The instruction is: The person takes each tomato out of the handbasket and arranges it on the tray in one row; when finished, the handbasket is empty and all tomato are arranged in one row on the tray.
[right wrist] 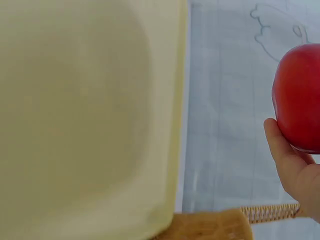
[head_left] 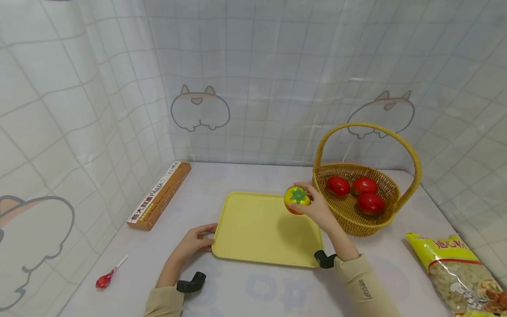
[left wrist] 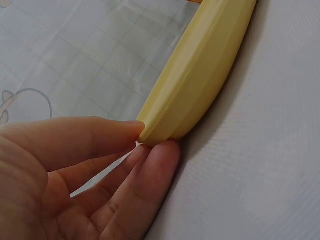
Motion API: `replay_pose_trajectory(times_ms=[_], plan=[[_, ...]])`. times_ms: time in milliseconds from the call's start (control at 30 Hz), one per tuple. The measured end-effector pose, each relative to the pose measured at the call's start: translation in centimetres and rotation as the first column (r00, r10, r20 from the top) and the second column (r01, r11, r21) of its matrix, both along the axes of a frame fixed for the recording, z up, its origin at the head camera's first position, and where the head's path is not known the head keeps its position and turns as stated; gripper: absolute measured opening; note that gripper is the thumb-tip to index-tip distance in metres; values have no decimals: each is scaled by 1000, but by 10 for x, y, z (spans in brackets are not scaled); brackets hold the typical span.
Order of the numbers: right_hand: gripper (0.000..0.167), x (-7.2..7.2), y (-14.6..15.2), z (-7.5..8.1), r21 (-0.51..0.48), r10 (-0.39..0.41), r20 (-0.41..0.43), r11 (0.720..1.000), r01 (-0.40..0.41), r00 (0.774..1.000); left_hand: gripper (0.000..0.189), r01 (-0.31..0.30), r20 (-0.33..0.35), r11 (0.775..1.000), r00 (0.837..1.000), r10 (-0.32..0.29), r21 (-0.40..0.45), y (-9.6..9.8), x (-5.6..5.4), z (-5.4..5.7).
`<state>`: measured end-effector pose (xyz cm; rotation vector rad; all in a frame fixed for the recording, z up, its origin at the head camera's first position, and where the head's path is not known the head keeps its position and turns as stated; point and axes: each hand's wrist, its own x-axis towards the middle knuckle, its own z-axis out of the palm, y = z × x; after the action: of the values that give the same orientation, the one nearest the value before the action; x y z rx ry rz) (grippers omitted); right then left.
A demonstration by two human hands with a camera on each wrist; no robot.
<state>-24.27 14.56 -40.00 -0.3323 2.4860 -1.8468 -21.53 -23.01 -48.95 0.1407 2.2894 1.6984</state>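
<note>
Over the right part of a yellow tray (head_left: 253,229), my right hand (head_left: 317,208) holds a tomato (head_left: 292,194) between thumb and fingers. Its top is yellow with a green star-shaped calyx. From below, in the right wrist view, the tomato (right wrist: 300,95) shows smooth and red, raised above the tray (right wrist: 65,120). My left hand (head_left: 192,241) grips the tray at its near left corner. In the left wrist view the thumb lies on the rim (left wrist: 195,70) and the fingers (left wrist: 160,165) are under it.
Right of the tray stands a wicker basket (head_left: 358,224) with a tall handle, holding three red fruits (head_left: 365,186). A bag of macaroni (head_left: 455,273) lies at the near right. On the left are a long pasta box (head_left: 160,196) and a red lollipop (head_left: 104,281). Curtains surround the table.
</note>
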Motion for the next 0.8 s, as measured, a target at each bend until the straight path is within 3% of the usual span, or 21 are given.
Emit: replay_pose_trajectory(times_ms=[300, 800], plan=[[59, -2, -28, -13, 2, 42, 28, 999, -42, 999, 56, -8, 1, 1000, 1000, 8, -1, 1, 1, 2], [60, -5, -66, -27, -27, 46, 68, 999, -44, 997, 57, 9, -4, 1000, 1000, -9, -11, 1, 1, 4]])
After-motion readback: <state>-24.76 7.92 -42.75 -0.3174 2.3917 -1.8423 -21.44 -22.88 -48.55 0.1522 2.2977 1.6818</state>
